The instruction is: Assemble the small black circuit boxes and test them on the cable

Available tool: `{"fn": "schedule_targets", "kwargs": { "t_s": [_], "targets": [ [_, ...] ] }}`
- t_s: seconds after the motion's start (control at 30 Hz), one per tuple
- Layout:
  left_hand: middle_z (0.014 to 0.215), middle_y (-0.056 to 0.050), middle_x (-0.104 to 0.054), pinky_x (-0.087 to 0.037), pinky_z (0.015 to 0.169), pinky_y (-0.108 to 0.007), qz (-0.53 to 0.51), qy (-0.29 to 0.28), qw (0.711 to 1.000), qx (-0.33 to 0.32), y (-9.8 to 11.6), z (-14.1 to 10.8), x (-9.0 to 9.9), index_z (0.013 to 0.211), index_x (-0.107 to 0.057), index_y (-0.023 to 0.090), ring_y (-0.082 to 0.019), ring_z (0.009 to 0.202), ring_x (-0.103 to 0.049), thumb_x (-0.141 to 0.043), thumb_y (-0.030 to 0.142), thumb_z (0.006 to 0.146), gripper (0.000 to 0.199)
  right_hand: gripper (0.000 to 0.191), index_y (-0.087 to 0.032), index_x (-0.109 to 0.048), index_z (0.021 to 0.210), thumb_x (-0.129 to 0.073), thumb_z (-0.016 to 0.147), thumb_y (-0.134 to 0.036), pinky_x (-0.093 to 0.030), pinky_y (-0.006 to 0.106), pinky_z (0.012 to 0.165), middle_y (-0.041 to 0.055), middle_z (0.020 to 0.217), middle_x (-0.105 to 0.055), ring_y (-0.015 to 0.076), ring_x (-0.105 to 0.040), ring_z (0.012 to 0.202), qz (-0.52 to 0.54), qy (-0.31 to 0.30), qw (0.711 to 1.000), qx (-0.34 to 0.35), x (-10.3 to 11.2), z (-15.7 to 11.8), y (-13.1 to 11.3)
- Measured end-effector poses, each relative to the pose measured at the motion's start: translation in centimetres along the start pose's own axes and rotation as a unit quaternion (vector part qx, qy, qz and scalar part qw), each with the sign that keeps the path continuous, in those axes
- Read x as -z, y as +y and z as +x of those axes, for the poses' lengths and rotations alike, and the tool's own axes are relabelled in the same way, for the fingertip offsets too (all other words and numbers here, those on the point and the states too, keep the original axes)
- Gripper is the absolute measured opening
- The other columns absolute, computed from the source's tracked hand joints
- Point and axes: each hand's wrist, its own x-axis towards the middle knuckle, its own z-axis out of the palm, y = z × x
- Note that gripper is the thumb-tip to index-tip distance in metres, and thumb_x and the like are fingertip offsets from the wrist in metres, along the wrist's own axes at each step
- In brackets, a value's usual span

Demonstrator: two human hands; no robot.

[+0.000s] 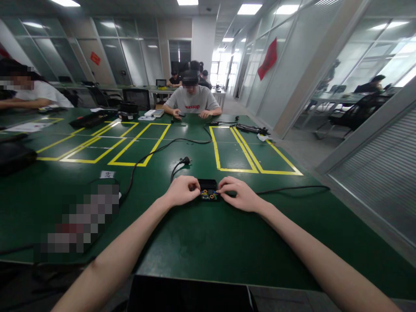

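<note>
Small black box (208, 183) sits open on green desk (227, 251), abt. mid-width, nearer the near edge than the far one. Inside: circuit board (208, 193) w/ orange rings (212, 196). L hand (181, 190) has thumb & fingers pinched together at the box's left end; R hand (241, 195) same at the right end, fingertips at the box's side. Can't tell if either grips the case or a wire. Black plug (185, 160) lies just past the box, a bit left. Thin cable (292, 189) runs from by R hand twd the desk's right edge. Pixelated item (86, 221) nr near-left corner, tag "24" (107, 174) beside it. Yellow tape (256, 163) outlines twd far edge; co-worker (193, 99) sits there.
</note>
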Motion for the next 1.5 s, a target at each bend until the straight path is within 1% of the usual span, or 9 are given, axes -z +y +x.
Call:
{"fn": "schedule_targets", "kwargs": {
  "t_s": [0.07, 0.13, 0.27, 0.4, 0.6, 0.97, 1.23, 1.37, 1.5],
  "targets": [
    [0.077, -0.002, -0.072, -0.043, 0.066, -0.026, -0.016, 0.066, 0.996, 0.05, -0.5, 0.2, -0.2, 0.082, -0.077, 0.018, -0.017, 0.07, -0.062, -0.06, 0.017, 0.081, 0.017, 0.019, -0.02, -0.076, 0.098, -0.058, 0.094, -0.021, -0.054, 0.035, 0.08, 0.0069, 0.096, -0.07, 0.0198, -0.066, 0.085, 0.011, 0.047, 0.996, -0.069, -1.1, 0.1, 0.6],
    [0.087, -0.003, -0.074, -0.047, 0.071, -0.027, -0.022, 0.09, 0.992, 0.084, -1.1, 0.5, -0.4, 0.094, -0.079, 0.018, -0.018, 0.075, -0.064, -0.062, 0.02, 0.082, 0.021, 0.025, -0.02, -0.075, 0.114, -0.06, 0.094, -0.026, -0.055, 0.037, 0.081, 0.0082, 0.101, -0.07, 0.0212, -0.066, 0.086, -0.005, 0.066, 0.99, -0.128, -2.0, 0.3, 1.1],
    [0.085, -0.005, -0.077, -0.053, 0.075, -0.029, -0.107, 0.027, 0.99, 0.092, -1.9, 0.7, -0.9, 0.093, -0.08, 0.017, -0.02, 0.079, -0.069, -0.07, 0.03, 0.082, 0.02, 0.027, -0.017, -0.073, 0.113, -0.062, 0.093, -0.03, -0.056, 0.042, 0.088, 0.0115, 0.107, -0.071, 0.0247, -0.067, 0.097, 0.038, 0.052, 0.982, -0.176, -2.8, 0.7, 1.5],
    [0.088, -0.007, -0.08, -0.058, 0.077, -0.03, -0.276, 0.0, 0.955, 0.111, -2.2, 0.8, -1.2, 0.099, -0.077, 0.014, -0.02, 0.08, -0.074, -0.074, 0.023, 0.078, 0.022, 0.025, -0.017, -0.07, 0.109, -0.066, 0.089, -0.031, -0.059, 0.035, 0.077, 0.0061, 0.093, -0.074, 0.0195, -0.07, 0.083, 0.202, 0.076, 0.951, -0.223, -3.0, 0.8, 1.3],
    [0.086, -0.007, -0.081, -0.062, 0.076, -0.03, -0.352, -0.011, 0.929, 0.113, -2.2, 0.8, -0.8, 0.101, -0.076, 0.012, -0.018, 0.077, -0.076, -0.078, 0.018, 0.076, 0.026, 0.036, -0.017, -0.073, 0.116, -0.072, 0.085, -0.036, -0.065, 0.035, 0.073, 0.0067, 0.098, -0.075, 0.017, -0.073, 0.07, 0.327, 0.102, 0.903, -0.258, -2.8, 0.6, 1.3],
    [0.081, -0.007, -0.078, -0.061, 0.063, -0.024, -0.384, -0.019, 0.915, 0.126, -2.0, 0.9, -0.9, 0.097, -0.075, 0.009, -0.016, 0.07, -0.075, -0.08, 0.015, 0.077, 0.021, 0.035, -0.017, -0.074, 0.115, -0.074, 0.083, -0.032, -0.065, 0.033, 0.071, 0.0084, 0.103, -0.077, 0.0167, -0.075, 0.07, 0.346, 0.093, 0.894, -0.27, -2.6, 0.5, 1.2],
    [0.082, -0.005, -0.075, -0.06, 0.066, -0.027, -0.378, -0.025, 0.917, 0.126, -2.0, 0.8, -0.8, 0.091, -0.072, 0.011, -0.016, 0.07, -0.074, -0.084, 0.021, 0.074, 0.023, 0.034, -0.018, -0.071, 0.112, -0.072, 0.082, -0.035, -0.063, 0.032, 0.072, 0.0079, 0.103, -0.075, 0.0177, -0.074, 0.075, 0.316, 0.071, 0.912, -0.253, -2.2, 0.5, 1.0],
    [0.076, -0.001, -0.072, -0.056, 0.067, -0.025, -0.363, -0.041, 0.925, 0.107, -2.0, 0.7, -0.7, 0.09, -0.07, 0.012, -0.014, 0.068, -0.07, -0.08, 0.019, 0.072, 0.022, 0.025, -0.018, -0.066, 0.103, -0.069, 0.084, -0.034, -0.061, 0.034, 0.076, 0.0074, 0.1, -0.074, 0.0193, -0.073, 0.084, 0.301, 0.058, 0.926, -0.219, -1.6, 0.5, 0.2],
    [0.078, -0.001, -0.072, -0.053, 0.075, -0.026, -0.357, -0.093, 0.927, 0.063, -1.8, 0.5, -0.1, 0.089, -0.069, 0.013, -0.013, 0.073, -0.068, -0.074, 0.016, 0.07, 0.02, 0.013, -0.02, -0.061, 0.092, -0.066, 0.085, -0.029, -0.058, 0.038, 0.083, 0.008, 0.104, -0.072, 0.02, -0.07, 0.091, 0.282, 0.028, 0.948, -0.148, -1.0, 0.3, -0.6]
  ]
}}
